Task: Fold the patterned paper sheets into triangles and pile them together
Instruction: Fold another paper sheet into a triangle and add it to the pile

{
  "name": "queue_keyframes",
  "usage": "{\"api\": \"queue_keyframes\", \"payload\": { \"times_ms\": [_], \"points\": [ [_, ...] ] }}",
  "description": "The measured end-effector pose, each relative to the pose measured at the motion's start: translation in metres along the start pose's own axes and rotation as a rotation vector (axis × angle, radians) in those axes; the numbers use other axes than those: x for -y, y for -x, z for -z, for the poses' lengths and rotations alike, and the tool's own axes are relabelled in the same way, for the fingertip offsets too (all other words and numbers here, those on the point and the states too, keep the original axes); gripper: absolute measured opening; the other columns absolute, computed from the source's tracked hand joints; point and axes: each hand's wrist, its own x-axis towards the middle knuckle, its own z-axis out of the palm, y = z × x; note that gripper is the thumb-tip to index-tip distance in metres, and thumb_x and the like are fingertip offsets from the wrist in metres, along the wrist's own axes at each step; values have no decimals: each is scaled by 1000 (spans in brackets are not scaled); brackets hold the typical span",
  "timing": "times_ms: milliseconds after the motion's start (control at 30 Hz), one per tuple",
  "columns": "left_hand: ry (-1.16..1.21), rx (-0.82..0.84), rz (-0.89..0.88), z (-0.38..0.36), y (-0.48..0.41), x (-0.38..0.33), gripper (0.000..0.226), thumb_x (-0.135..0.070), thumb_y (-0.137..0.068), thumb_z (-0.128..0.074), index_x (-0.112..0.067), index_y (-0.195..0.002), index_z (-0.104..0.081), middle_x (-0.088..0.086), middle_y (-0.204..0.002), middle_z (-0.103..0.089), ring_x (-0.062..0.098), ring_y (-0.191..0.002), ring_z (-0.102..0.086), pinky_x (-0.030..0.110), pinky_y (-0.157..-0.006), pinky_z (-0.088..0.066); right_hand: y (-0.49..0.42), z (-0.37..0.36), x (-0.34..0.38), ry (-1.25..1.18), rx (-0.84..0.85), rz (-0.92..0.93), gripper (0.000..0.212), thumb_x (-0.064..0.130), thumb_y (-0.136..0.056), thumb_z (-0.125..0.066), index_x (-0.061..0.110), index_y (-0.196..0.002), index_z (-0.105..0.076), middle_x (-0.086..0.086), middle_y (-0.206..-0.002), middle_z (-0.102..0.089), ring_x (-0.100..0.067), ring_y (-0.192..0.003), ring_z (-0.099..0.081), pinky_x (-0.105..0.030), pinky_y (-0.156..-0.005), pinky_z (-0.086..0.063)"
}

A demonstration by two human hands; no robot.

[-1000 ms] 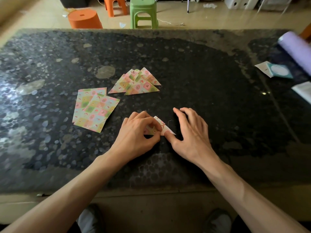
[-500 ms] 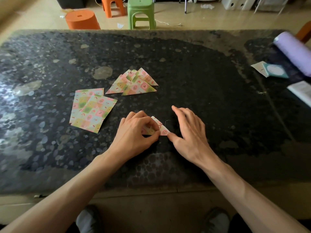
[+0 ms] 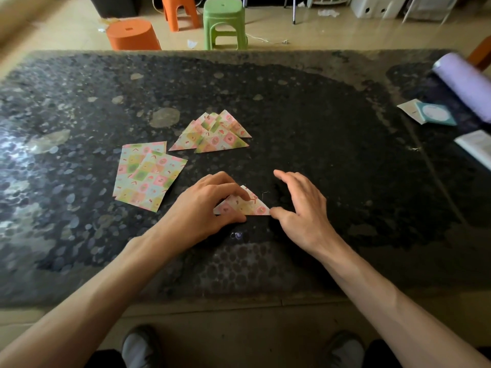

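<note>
Your left hand (image 3: 202, 205) pinched a folded paper triangle (image 3: 248, 207) on the desk (image 3: 332, 134), fingers (image 3: 231, 185) curled over it. Your right hand (image 3: 303, 208) thumbed its corner, fingers spread wide. A pile of triangles (image 3: 212, 134) and flat sheets (image 3: 146, 173) lay beyond.

Bare forearms (image 3: 106, 301), pale grey shoes (image 3: 140, 346), dark trousers (image 3: 102, 359)

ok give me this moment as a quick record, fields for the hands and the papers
left hand: fingers curled on the triangle in work, holding its left part against the table
right hand: fingers spread, thumb tip at the triangle's right corner
finished pile: folded triangles, overlapped, beyond the hands
flat sheets: at least two, overlapped, left of the left hand
</note>
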Motion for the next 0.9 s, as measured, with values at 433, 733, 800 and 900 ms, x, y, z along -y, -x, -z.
{"api": "queue_keyframes", "payload": {
  "times_ms": [433,733,800,900],
  "points": [
    [-294,-216,-337,5,5,-3,27,-30,-106,-53,-17,-101,-76,-3,-102,-73,20,-86,-70,38,-73,-57,5,7,6,14,-76,220,35,47,-87,-75,45,-122,-68,20,-140,-55,-2,-147,-31,-35,-122,-20],
    [126,-366,-30,32,13,-12,13,-31,-96,-68,-25,-104,-76,-20,-97,-71,-1,-87,-68,27,-74,-57,1,16,28,-304,-146,208,10,22,-92,-77,31,-93,-80,21,-90,-75,6,-94,-70,-14,-80,-56],
    [272,-334,98,37,15,-9,11,-36,-94,-68,-32,-100,-77,-24,-90,-73,-1,-84,-69,25,-72,-58,2,16,26,-350,-137,145,9,21,-91,-77,30,-91,-80,20,-89,-76,8,-92,-70,-11,-76,-56],
    [381,-243,133,40,15,-10,16,-44,-89,-68,-35,-99,-77,-22,-89,-75,1,-83,-71,25,-71,-59,2,16,28,-430,-122,110,8,23,-91,-77,30,-90,-80,20,-89,-76,5,-91,-71,-13,-75,-57]
  ]
}}
